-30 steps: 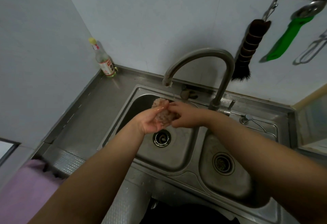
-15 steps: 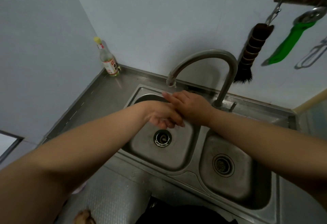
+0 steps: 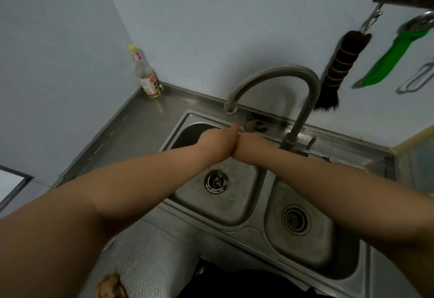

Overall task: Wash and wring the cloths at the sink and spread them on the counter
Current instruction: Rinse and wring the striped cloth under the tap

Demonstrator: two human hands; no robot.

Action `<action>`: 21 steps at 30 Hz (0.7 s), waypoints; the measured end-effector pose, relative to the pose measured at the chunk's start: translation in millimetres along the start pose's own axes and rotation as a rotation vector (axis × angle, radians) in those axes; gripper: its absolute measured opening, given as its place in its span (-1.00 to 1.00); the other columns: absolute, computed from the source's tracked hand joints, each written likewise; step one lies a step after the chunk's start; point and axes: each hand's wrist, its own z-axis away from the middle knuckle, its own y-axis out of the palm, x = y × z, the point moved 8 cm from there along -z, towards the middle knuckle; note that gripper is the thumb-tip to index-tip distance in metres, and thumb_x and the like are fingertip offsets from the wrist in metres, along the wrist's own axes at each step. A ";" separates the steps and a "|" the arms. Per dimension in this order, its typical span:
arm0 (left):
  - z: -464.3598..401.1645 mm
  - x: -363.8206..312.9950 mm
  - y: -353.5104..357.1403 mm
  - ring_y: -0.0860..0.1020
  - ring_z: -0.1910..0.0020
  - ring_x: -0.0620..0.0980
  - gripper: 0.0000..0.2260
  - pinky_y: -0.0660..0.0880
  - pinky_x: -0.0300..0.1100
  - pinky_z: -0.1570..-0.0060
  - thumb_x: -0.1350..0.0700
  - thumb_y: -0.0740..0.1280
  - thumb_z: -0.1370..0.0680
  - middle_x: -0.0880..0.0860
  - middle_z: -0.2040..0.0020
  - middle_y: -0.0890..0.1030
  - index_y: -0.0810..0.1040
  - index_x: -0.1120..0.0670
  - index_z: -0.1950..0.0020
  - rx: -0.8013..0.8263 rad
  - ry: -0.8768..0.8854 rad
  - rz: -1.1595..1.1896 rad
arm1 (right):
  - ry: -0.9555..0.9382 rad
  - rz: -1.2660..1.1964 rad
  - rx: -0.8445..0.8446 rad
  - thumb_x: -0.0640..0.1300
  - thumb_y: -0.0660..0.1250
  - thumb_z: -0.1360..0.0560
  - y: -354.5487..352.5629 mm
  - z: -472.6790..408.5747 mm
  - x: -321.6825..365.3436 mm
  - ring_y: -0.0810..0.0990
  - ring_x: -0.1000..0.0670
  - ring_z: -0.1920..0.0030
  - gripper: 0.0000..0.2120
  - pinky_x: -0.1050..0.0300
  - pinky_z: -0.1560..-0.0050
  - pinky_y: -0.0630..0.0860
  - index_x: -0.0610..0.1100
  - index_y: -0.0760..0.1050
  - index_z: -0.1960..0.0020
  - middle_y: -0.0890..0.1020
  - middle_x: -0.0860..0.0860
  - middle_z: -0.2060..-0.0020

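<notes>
I have both hands pressed together under the spout of the faucet (image 3: 277, 79), over the left basin of the sink (image 3: 234, 206). The left hand (image 3: 218, 143) and the right hand (image 3: 250, 147) meet knuckle to knuckle, backs toward the camera. Their fingers curl down out of sight, so I cannot tell whether they are clamped on a cloth or on nothing; no cloth shows between them. I judge this to be the wash-and-wring step, with the squeeze under way or just ending.

The one piece of cloth I can make out is a brownish crumpled wad (image 3: 112, 286) at the bottom edge, lying on the desk (image 3: 150, 257), partly cut off by the frame.

Next, I judge, comes lifting the hands clear of the basin and opening them to check what they carry; a wrung cloth then needs spreading flat on the desk.

The sink is dull stainless steel with two rounded basins, each with a round drain. The left drain (image 3: 216, 181) looks dark and wet. The faucet is a curved grey metal tube. The desk by me has a fine dimpled texture. A clear bottle (image 3: 146, 74) with a yellow cap stands in the corner.
</notes>
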 end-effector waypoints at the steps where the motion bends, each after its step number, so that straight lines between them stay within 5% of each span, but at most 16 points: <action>1: -1.5 -1.9 -4.2 0.63 0.03 0.17 -0.53 0.42 -0.04 0.23 0.15 0.22 -0.59 0.15 -0.06 0.63 0.14 0.17 -0.46 -0.024 0.072 -0.044 | 0.027 -0.131 0.064 -0.15 0.17 -0.56 5.5 -0.6 -1.5 0.56 -0.15 -0.01 -0.68 0.09 0.10 0.43 -0.24 0.42 -0.26 0.58 -0.19 -0.09; 4: -3.7 -4.0 -9.6 0.62 0.13 0.19 -0.56 0.48 -0.02 0.26 0.05 0.29 -0.54 0.12 0.06 0.64 0.21 0.08 -0.34 -0.050 0.254 -0.044 | 0.187 -0.669 0.232 -0.19 0.32 -0.44 22.9 7.3 -8.6 0.42 -0.04 0.44 -0.94 0.15 0.42 0.31 -0.15 0.46 0.11 0.48 -0.13 0.36; 5: -2.8 -5.7 -10.5 0.62 0.14 0.19 -0.59 0.52 -0.01 0.23 0.01 0.28 -0.53 0.11 0.08 0.64 0.21 0.06 -0.30 -0.068 0.322 -0.073 | 0.243 -0.812 0.282 -0.20 0.33 -0.43 28.1 11.1 -10.6 0.29 0.02 0.53 -0.88 0.20 0.48 0.21 -0.12 0.39 0.23 0.36 -0.06 0.47; 8: 0.3 -12.1 -18.4 0.62 0.12 0.17 -0.68 0.52 -0.04 0.22 -0.05 0.22 -0.56 0.10 0.06 0.63 0.28 0.06 -0.24 -0.160 0.458 -0.183 | 0.343 -0.987 0.458 -0.21 0.31 -0.44 41.8 22.0 -10.9 0.16 0.09 0.59 -0.70 0.29 0.54 0.08 -0.05 0.26 0.38 0.23 0.04 0.57; 10: -1.0 -10.1 -18.4 0.62 0.07 0.14 -0.70 0.44 -0.07 0.21 -0.03 0.24 -0.57 0.09 0.02 0.63 0.40 0.10 -0.21 -0.138 0.352 -0.168 | 0.359 -0.956 0.485 -0.22 0.32 -0.44 40.4 22.4 -12.6 0.17 0.10 0.59 -0.73 0.30 0.56 0.09 -0.06 0.30 0.35 0.25 0.05 0.56; 13: -3.9 2.9 3.5 0.57 0.17 0.03 -0.82 0.44 -0.13 0.20 0.04 0.28 -0.55 0.05 0.12 0.60 0.55 0.09 -0.07 0.062 0.055 -0.017 | 0.302 -0.836 0.297 -0.27 0.34 -0.44 24.7 20.9 -19.8 0.32 0.09 0.49 -0.84 0.26 0.52 0.26 -0.12 0.39 0.06 0.40 -0.01 0.38; 16: 4.3 26.1 53.6 0.43 0.47 -0.05 -0.85 0.38 -0.24 0.46 0.07 0.30 -0.54 0.03 0.37 0.48 0.54 0.14 0.08 0.475 -0.269 0.572 | 0.075 -0.752 0.017 -0.30 0.36 -0.45 5.9 34.4 -17.8 0.53 0.16 0.08 -0.36 0.43 0.14 0.47 -0.10 0.14 -0.43 0.51 0.03 -0.06; 19: 32.6 9.5 64.3 0.22 0.66 -0.18 -0.80 0.11 -0.38 0.66 0.13 0.17 -0.62 -0.06 0.56 0.30 0.43 0.09 0.20 0.847 -0.391 1.243 | -0.286 -0.278 -0.257 -0.20 0.38 -0.45 -6.7 59.3 -3.5 0.22 0.05 -0.43 -0.22 0.17 -0.43 0.23 -0.08 0.02 -0.52 0.24 -0.06 -0.46; 21: 45.4 -9.9 61.2 0.22 0.69 -0.20 -0.70 0.08 -0.41 0.67 0.14 0.11 -0.62 -0.07 0.59 0.29 0.41 0.07 0.31 1.046 -0.274 1.436 | -0.573 0.076 -0.475 -0.18 0.35 -0.44 -8.8 70.6 9.3 0.11 -0.08 -0.48 -0.31 0.01 -0.48 0.06 -0.16 0.13 -0.49 0.18 -0.16 -0.47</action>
